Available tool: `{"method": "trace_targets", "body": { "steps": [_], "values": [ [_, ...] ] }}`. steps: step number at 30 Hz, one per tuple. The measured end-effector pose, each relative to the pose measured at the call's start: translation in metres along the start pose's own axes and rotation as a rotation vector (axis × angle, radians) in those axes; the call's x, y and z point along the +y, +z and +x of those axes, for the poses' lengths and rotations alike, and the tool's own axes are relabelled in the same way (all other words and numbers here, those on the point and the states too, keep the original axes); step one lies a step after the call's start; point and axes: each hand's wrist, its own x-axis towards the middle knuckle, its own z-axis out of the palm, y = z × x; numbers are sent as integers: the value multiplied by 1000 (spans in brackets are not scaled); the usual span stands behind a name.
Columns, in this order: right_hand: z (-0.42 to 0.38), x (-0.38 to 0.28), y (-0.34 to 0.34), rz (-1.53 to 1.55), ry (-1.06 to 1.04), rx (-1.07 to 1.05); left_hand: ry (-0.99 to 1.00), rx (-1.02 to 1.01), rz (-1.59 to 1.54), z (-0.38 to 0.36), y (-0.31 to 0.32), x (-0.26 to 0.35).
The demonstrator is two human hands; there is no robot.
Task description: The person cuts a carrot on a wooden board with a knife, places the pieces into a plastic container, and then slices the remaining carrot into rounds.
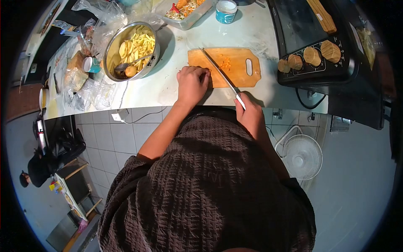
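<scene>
My right hand (250,112) grips the handle of a long knife (219,69), whose blade slants up and left across a wooden cutting board (247,82). Small diced orange pieces (226,63), perhaps carrot, lie on the board just right of the blade. My left hand (193,85) rests over the board's left end with its fingers curled together. Whatever is under those fingertips is hidden. The blade is a little to the right of the left hand's fingers.
Left of the board stands a steel bowl (110,56) of cut pale yellow pieces with a spoon. Behind are a plastic container (184,25) of shredded vegetables and a blue-white tub (226,12). A black oven (310,73) with wooden knobs borders the right. Plastic bags (94,90) crowd the left.
</scene>
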Motion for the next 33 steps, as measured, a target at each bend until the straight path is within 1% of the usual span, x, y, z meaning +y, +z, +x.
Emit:
{"method": "trace_targets", "body": {
  "steps": [6,11,21,23,33],
  "values": [
    [-4,-4,-1,74,-33,26,3,39,-10,-2,-1,0],
    [-3,-10,-4,98,-41,-13,-2,25,-4,-2,-2,-1],
    [-2,-8,2,77,-45,-14,28,24,-12,-3,-2,-3],
    [-1,-10,3,45,-4,-44,29,25,-12,-2,-1,-3],
    [0,-6,7,41,-17,9,-8,14,-13,-3,-2,0]
  ]
}}
